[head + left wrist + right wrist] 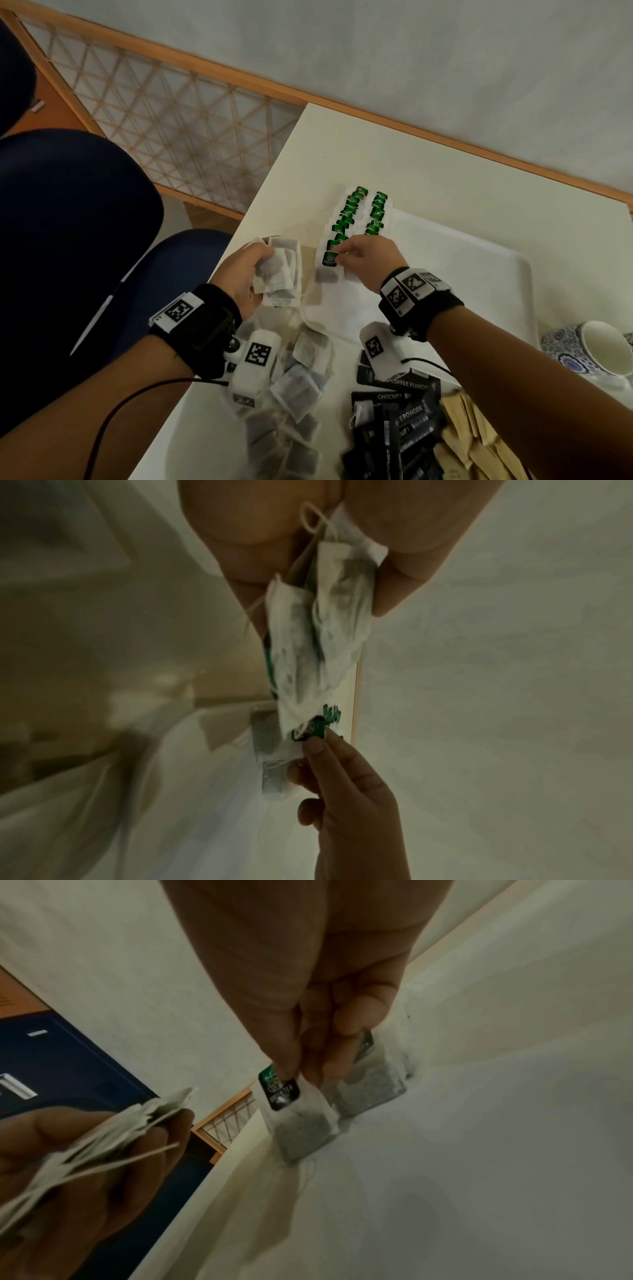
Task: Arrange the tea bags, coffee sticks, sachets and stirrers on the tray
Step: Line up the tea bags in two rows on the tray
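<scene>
Green-tagged tea bags (359, 219) already form two rows on my tray (479, 274) at frame centre; my right hand (368, 262) pinches another's tag, my left hand (245, 270) grips a stack (281, 270), while coffee sticks (394, 421) wait lower right.

A cream table (428, 164) stands against a pale grey wall (376, 44); at far left, a wood-framed lattice screen (164, 113), dimly lit.

Thin matt paper tea bags (279, 274) (glossy green tags (330, 257)) on a smooth white plastic tray (479, 274).
</scene>
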Motion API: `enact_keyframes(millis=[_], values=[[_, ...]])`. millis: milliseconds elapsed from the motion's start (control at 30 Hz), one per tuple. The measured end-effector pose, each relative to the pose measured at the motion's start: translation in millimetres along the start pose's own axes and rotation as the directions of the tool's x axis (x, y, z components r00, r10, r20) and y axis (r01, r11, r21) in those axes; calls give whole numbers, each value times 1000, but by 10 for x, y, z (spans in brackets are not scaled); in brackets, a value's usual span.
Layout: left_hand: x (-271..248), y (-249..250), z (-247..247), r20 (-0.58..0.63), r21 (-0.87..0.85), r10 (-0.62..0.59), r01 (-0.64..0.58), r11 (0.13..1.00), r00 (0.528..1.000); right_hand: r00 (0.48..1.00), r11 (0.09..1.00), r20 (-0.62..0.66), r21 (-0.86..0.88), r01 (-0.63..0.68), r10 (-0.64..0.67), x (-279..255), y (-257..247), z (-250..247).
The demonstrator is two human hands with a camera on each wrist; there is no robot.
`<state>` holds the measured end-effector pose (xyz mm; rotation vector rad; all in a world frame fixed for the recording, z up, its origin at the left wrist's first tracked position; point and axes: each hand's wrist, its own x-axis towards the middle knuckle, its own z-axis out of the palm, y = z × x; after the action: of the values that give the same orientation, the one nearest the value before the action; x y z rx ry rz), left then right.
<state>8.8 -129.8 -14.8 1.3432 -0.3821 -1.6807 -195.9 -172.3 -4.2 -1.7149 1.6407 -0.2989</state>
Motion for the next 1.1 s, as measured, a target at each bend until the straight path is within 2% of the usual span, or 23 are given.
enact_keyframes(millis=[167,500,600,733,833,967,1100], values=[[-6,-64,65,60,75,-2,-2,997,998,1000,1000,-21,2,-17,17,43,42,19],[-20,-110,171,164,61,40,-50,997,986,995,1000,-101,11,26,-25,-24,56,-21],[-22,-117,192,192,69,48,-62,996,980,978,986,-140,45,163,-156,-168,-21,-64],[-25,-141,257,229,77,-4,-14,997,973,896,902,-105,-22,432,-431,-431,-98,-23],[-41,-138,308,237,85,-99,81,993,966,862,856,-36,-141,497,-506,-564,-59,39],[-78,-175,353,230,73,-128,114,991,965,860,843,-64,-248,477,-506,-637,-21,69],[-123,-212,363,226,66,-159,148,987,961,892,891,-109,-176,418,-439,-638,-73,22]])
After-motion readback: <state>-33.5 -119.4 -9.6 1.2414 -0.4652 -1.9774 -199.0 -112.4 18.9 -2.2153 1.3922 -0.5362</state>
